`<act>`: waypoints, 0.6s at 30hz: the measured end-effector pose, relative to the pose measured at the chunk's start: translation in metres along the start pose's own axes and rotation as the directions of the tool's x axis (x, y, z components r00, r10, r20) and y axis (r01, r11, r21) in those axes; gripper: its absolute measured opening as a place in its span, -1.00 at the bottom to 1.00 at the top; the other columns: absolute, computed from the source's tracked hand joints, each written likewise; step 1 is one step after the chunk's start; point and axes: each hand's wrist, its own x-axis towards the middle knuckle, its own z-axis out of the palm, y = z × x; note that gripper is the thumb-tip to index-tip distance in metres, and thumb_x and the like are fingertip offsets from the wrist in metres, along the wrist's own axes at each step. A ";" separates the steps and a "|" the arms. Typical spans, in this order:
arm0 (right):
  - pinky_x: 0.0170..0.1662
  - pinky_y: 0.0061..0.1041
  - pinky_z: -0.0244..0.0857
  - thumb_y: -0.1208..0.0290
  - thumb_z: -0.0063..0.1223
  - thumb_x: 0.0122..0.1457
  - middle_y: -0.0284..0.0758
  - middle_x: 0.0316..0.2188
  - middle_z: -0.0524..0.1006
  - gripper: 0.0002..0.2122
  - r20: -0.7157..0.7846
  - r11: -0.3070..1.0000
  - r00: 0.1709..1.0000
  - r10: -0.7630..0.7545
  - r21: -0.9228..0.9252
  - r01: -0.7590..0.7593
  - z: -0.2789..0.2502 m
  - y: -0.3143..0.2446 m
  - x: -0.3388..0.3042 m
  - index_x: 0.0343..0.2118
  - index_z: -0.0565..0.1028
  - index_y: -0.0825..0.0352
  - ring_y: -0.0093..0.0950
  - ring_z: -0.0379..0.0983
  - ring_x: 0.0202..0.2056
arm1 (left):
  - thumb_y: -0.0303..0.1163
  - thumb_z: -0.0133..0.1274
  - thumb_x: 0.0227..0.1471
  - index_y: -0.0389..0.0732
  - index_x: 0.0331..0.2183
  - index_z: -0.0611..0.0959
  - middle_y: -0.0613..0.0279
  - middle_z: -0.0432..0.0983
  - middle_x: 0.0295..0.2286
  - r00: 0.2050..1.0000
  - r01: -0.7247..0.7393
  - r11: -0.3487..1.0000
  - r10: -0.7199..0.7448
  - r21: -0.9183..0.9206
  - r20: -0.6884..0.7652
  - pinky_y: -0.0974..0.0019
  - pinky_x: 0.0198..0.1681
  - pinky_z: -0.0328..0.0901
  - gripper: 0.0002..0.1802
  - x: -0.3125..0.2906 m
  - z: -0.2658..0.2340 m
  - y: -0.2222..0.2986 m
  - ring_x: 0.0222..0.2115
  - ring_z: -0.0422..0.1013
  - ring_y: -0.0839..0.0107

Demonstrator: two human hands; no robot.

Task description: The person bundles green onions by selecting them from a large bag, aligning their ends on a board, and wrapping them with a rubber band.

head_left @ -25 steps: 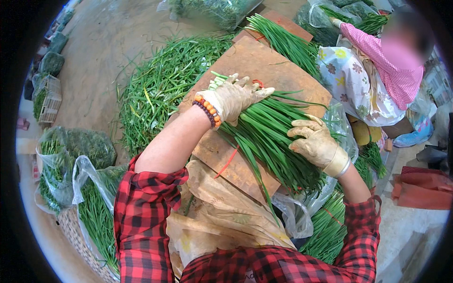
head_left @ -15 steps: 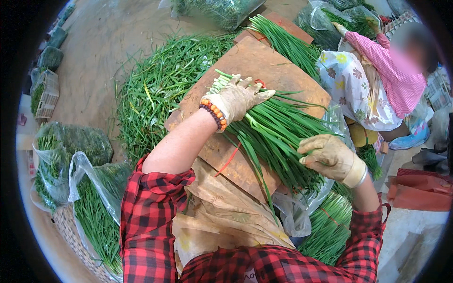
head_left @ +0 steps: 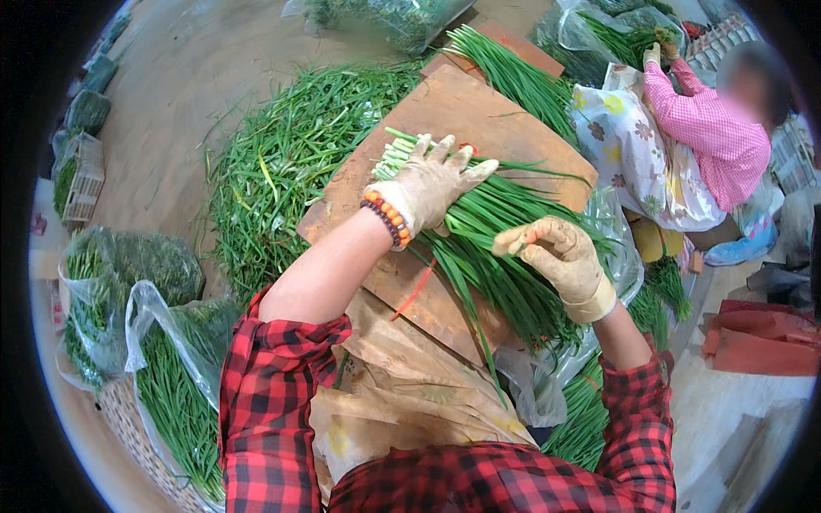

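A thick bunch of long green chives point(head_left: 517, 265) lies slantwise over a rusty board point(head_left: 462, 111), pale stem ends toward the upper left. My left hand point(head_left: 432, 181), in a cream glove, lies on the bunch just below the stem ends, fingers spread. A bit of red tie point(head_left: 467, 149) shows by its fingertips. Over the leaves, my right hand point(head_left: 558, 261), gloved too, has its fingers curled to the thumb; whatever is between them is too small to tell. A red strip point(head_left: 415, 291) hangs over the board's near edge.
Loose leaves point(head_left: 282, 171) are heaped left of the board. Another chive bunch point(head_left: 513, 77) lies at its far end. Bagged greens point(head_left: 175, 376) stand at the left. A person in a pink checked top point(head_left: 705, 137) handles greens at the upper right.
My right hand has moved left and slightly up over the leaves, its fingers curling. My left hand stays on the bunch. The other person's hands have moved closer together by the greens.
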 end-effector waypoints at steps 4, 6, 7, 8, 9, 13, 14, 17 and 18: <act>-0.14 -0.57 0.32 0.55 -0.02 0.13 -0.28 -0.33 0.54 -0.92 0.249 0.933 0.900 0.357 -0.047 -0.357 -0.012 -0.029 -0.025 -0.33 0.47 0.40 -0.56 0.46 -0.26 | -0.02 0.34 -0.40 0.13 0.23 -0.12 0.08 0.02 0.17 0.995 -0.017 1.000 0.018 0.011 -0.095 -0.11 0.18 -0.13 0.27 0.004 0.017 0.002 0.19 -0.03 0.02; -0.20 -0.59 0.33 0.52 -0.02 0.15 -0.31 -0.35 0.54 -0.87 0.456 0.790 0.689 0.563 -0.055 -0.610 -0.021 -0.050 -0.036 -0.28 0.48 0.42 -0.58 0.47 -0.31 | -0.02 0.34 -0.40 0.14 0.23 -0.13 0.08 0.02 0.17 0.998 -0.010 1.000 0.011 0.005 -0.066 -0.12 0.18 -0.13 0.27 0.003 0.015 0.001 0.19 -0.03 0.02; -0.24 -0.62 0.33 0.46 -0.02 0.16 -0.34 -0.37 0.54 -0.84 0.385 0.817 0.768 0.512 0.058 -0.574 -0.016 -0.056 -0.044 -0.25 0.48 0.42 -0.60 0.46 -0.33 | -0.02 0.34 -0.41 0.14 0.23 -0.13 0.07 0.02 0.17 0.999 -0.006 1.000 0.006 -0.007 -0.038 -0.12 0.18 -0.13 0.28 0.002 0.014 -0.001 0.19 -0.03 0.02; -0.24 -0.57 0.35 0.45 0.01 0.14 -0.30 -0.36 0.56 -0.83 0.180 0.886 0.874 0.451 0.030 -0.463 -0.012 -0.055 -0.051 -0.24 0.49 0.39 -0.51 0.50 -0.34 | -0.02 0.34 -0.41 0.14 0.23 -0.14 0.07 0.02 0.17 1.000 -0.019 1.000 0.019 -0.018 -0.018 -0.13 0.18 -0.13 0.29 0.005 0.010 0.000 0.18 -0.03 0.01; -0.23 -0.53 0.36 0.45 0.03 0.12 -0.27 -0.34 0.56 -0.82 0.040 0.915 0.972 0.233 -0.347 -0.205 -0.009 -0.049 -0.049 -0.23 0.49 0.37 -0.44 0.50 -0.33 | -0.02 0.36 -0.44 0.12 0.23 -0.13 0.06 0.02 0.17 1.000 -0.016 1.000 0.017 -0.022 0.006 -0.14 0.18 -0.14 0.31 0.007 0.008 0.000 0.18 -0.04 0.00; 0.05 -0.32 0.19 0.34 0.15 -0.03 -0.20 -0.10 0.46 -0.76 -0.036 0.398 0.978 -0.205 -0.916 0.050 0.020 -0.007 -0.029 -0.30 0.52 0.33 -0.27 0.33 -0.01 | -0.05 0.39 -0.49 0.08 0.23 -0.12 0.02 -0.02 0.18 0.997 -0.040 0.997 0.044 -0.062 0.066 -0.11 0.20 -0.16 0.35 0.009 0.000 -0.003 0.19 -0.06 -0.04; 0.13 -0.29 0.10 0.32 0.16 -0.07 -0.21 -0.05 0.42 -0.76 -0.012 0.231 0.969 -0.247 -0.972 0.047 0.026 0.007 -0.022 -0.33 0.52 0.32 -0.26 0.25 0.07 | -0.05 0.39 -0.50 0.08 0.23 -0.12 0.01 -0.02 0.18 0.996 -0.039 0.998 0.043 -0.056 0.076 -0.11 0.20 -0.15 0.35 0.007 -0.004 -0.004 0.19 -0.06 -0.04; 0.18 -0.14 -0.03 0.39 0.15 -0.16 -0.26 -0.01 0.40 -0.87 -0.051 0.165 0.951 -0.304 -0.986 0.000 0.031 0.055 -0.010 -0.53 0.48 0.29 -0.33 0.16 0.14 | -0.06 0.41 -0.54 0.06 0.23 -0.12 -0.03 -0.02 0.18 0.993 -0.054 0.997 0.059 -0.051 0.103 -0.09 0.20 -0.14 0.38 0.005 -0.010 -0.002 0.19 -0.06 -0.04; 0.19 -0.09 -0.06 0.43 0.09 -0.16 -0.28 -0.03 0.41 -0.92 -0.023 0.157 0.920 -0.390 -0.987 0.042 0.031 0.061 -0.006 -0.59 0.46 0.29 -0.36 0.17 0.13 | -0.05 0.42 -0.56 0.05 0.23 -0.12 -0.04 -0.01 0.17 0.993 -0.053 0.998 0.058 -0.045 0.100 -0.09 0.19 -0.14 0.39 0.006 -0.012 -0.002 0.19 -0.06 -0.04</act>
